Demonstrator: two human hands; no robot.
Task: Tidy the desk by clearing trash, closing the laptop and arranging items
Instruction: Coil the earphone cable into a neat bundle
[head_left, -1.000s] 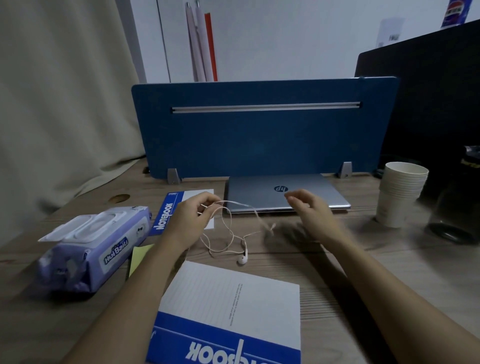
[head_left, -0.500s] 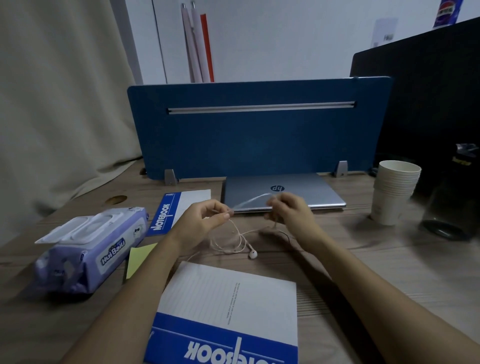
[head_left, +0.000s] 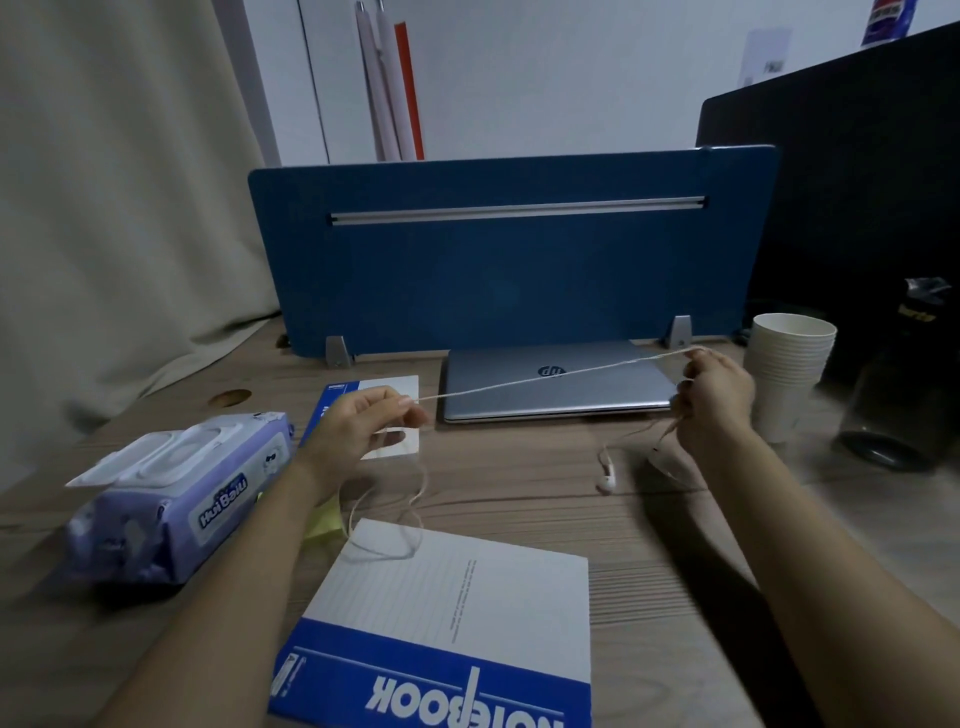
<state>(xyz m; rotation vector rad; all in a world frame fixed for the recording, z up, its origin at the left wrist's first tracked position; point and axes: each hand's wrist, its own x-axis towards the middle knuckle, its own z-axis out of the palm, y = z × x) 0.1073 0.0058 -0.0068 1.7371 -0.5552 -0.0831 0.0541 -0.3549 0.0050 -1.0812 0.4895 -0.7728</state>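
A white wired earphone cable (head_left: 545, 378) is stretched taut between my two hands above the desk. My left hand (head_left: 358, 431) pinches one part of it, and a slack loop hangs down onto the near notebook (head_left: 452, 618). My right hand (head_left: 719, 397) grips the other part, with an earbud (head_left: 607, 480) dangling onto the wood. Behind the cable a silver laptop (head_left: 556, 384) lies closed against the blue divider (head_left: 509, 260). A second notebook (head_left: 363, 400) lies partly under my left hand.
A purple wet-wipes pack (head_left: 182, 493) lies at the left, with a yellow sticky note (head_left: 324, 522) beside it. A stack of paper cups (head_left: 789, 374) and a dark jar (head_left: 898, 395) stand at the right. A curtain hangs at the far left.
My hands have moved apart, the right one far to the right, pulling the cable from a loose tangle into a taut line. The earbud has shifted right with it.
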